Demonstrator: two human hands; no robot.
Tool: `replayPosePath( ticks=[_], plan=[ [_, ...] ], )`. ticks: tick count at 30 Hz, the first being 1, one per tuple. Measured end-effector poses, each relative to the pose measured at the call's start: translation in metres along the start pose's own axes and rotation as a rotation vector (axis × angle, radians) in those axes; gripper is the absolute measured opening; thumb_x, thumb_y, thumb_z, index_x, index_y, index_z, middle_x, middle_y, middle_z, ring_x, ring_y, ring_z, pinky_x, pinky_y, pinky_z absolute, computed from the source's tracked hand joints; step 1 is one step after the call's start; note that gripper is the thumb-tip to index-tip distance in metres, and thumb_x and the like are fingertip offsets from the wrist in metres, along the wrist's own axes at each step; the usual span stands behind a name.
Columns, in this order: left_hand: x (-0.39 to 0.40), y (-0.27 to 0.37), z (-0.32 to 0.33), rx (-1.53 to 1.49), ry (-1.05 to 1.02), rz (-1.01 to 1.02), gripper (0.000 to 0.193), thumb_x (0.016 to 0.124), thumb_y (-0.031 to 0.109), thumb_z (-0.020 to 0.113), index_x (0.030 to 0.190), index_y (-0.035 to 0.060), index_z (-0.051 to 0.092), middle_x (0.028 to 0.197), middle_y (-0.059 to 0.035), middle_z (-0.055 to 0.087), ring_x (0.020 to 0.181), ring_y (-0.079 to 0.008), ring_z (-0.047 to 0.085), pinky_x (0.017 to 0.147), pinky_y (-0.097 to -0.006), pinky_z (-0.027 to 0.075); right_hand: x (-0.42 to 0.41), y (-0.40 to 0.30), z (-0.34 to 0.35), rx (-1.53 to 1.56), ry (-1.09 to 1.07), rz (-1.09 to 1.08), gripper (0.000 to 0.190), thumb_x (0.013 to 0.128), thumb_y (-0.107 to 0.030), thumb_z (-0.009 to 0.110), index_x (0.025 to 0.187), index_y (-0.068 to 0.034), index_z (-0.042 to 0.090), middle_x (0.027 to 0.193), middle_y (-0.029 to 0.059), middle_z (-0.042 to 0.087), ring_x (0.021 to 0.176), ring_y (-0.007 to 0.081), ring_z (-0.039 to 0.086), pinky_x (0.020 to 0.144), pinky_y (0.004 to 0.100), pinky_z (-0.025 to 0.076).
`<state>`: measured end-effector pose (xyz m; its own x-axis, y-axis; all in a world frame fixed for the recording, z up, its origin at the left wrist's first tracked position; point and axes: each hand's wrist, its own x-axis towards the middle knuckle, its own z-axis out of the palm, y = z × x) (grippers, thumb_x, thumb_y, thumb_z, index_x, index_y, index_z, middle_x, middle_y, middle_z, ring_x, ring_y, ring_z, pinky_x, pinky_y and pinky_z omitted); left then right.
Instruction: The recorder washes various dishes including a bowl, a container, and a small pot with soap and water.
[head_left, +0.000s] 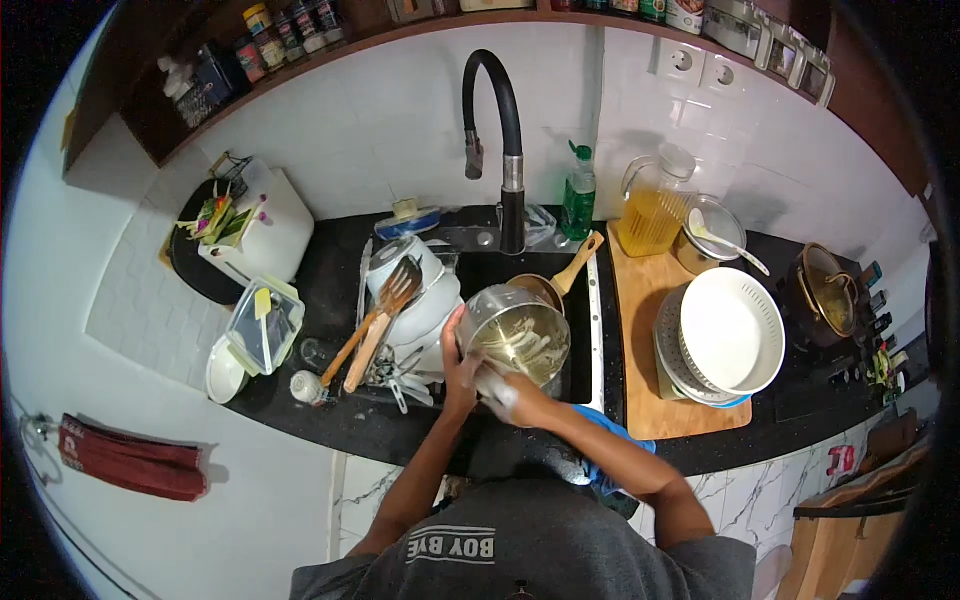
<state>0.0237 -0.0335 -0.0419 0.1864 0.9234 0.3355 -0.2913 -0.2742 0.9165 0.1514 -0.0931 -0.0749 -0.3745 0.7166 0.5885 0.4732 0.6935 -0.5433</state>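
Note:
A deep, round, shiny vessel (529, 334), glass or metal, is tilted over the sink (596, 337) with streaks of foam in it. My left hand (459, 367) grips its left side. Suds cover my right hand (516, 396), which is blurred at the vessel's near edge; whether it holds a sponge is hidden. Behind the vessel a small pan with a wooden handle (579, 262) rests in the sink. To the left are stacked white bowls (427, 307), a wooden fork (401, 285), another wooden utensil (367, 352) and metal cutlery (401, 375).
A black faucet (512, 195) arches over the sink, with a green soap bottle (579, 195) beside it. On the right, a cutting board (641, 375) bears a white colander (731, 330) and a juice pitcher (656, 210). A lidded pot (821, 292) stands farther right. A plastic container (266, 322) sits left.

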Motion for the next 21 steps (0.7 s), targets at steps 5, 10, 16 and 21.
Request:
replayPosePath(
  ticks=[5, 10, 16, 21],
  plan=[
    [0.001, 0.006, -0.006, 0.038, 0.008, -0.040, 0.068, 0.072, 0.008, 0.049, 0.138, -0.0023, 0.033, 0.142, -0.0148, 0.035, 0.135, -0.0255, 0.030, 0.112, -0.0377, 0.020, -0.002, -0.015, -0.039, -0.499, -0.363, 0.183, 0.045, 0.077, -0.007, 0.057, 0.121, 0.000, 0.049, 0.111, 0.0265, 0.059, 0.090, 0.0379, 0.064, 0.071, 0.0445, 0.052],
    [-0.003, 0.000, 0.020, -0.108, 0.027, -0.040, 0.068, 0.079, 0.013, 0.052, 0.140, -0.0026, 0.029, 0.143, -0.0156, 0.033, 0.135, -0.0252, 0.029, 0.112, -0.0375, 0.021, 0.014, -0.021, -0.009, -0.277, -0.263, 0.360, 0.048, 0.070, 0.000, 0.058, 0.117, 0.004, 0.050, 0.102, 0.0312, 0.060, 0.092, 0.0373, 0.063, 0.071, 0.0448, 0.051],
    [0.006, 0.030, 0.005, -0.273, -0.089, -0.297, 0.095, 0.078, 0.024, 0.063, 0.150, 0.0121, 0.003, 0.145, -0.0175, 0.028, 0.134, -0.0310, 0.029, 0.110, -0.0434, 0.025, 0.012, -0.029, -0.072, -0.543, -0.307, -0.027, 0.033, 0.075, -0.008, 0.054, 0.107, -0.006, 0.057, 0.072, 0.0096, 0.062, 0.066, 0.0256, 0.063, 0.056, 0.0394, 0.047],
    [0.028, 0.018, -0.006, -0.232, -0.148, -0.304, 0.088, 0.079, 0.032, 0.063, 0.148, 0.0111, 0.012, 0.141, -0.0193, 0.034, 0.128, -0.0326, 0.038, 0.107, -0.0451, 0.032, 0.011, -0.019, -0.069, -0.824, -0.327, 0.113, 0.034, 0.081, -0.009, 0.050, 0.115, -0.005, 0.056, 0.098, 0.0135, 0.064, 0.098, 0.0258, 0.060, 0.090, 0.0408, 0.042]
  ],
)
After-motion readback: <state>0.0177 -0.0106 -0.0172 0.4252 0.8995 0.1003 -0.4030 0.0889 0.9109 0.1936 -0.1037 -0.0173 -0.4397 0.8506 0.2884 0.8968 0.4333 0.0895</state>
